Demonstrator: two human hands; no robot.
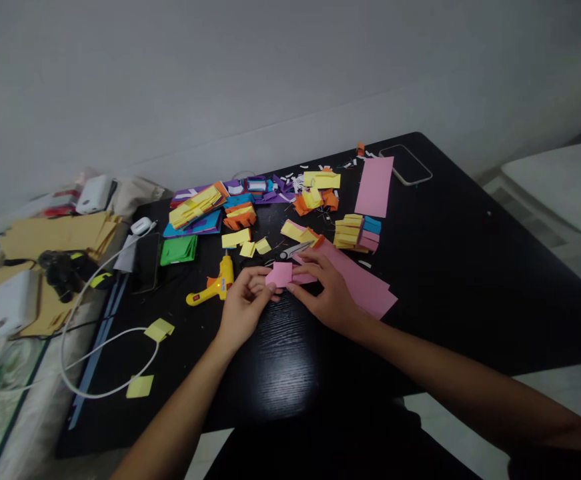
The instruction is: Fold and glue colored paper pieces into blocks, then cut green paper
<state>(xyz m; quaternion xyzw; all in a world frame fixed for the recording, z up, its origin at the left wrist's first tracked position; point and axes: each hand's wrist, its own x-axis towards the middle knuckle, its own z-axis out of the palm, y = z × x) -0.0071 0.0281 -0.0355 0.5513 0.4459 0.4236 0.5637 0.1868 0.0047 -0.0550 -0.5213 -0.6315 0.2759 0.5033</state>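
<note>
A small folded pink paper (282,274) is held up between both hands above the black table (290,373). My left hand (248,297) pinches its left side, with the thumb in front and fingers behind. The fingers of my right hand (327,288) close on its right side. Larger pink sheets (363,283) lie beyond and to the right, partly hidden by my right hand. Grey scissors (293,251) rest just behind the paper. To the left of my left hand lies a yellow glue gun (217,281), its nozzle pointing away.
Folded yellow papers (197,205), green papers (179,249) and yellow-pink stacks (355,233) lie behind the hands. A pink sheet (375,187) touches a phone (407,165) at back right. A white cable (85,393) loops at left, near brown envelopes (60,233).
</note>
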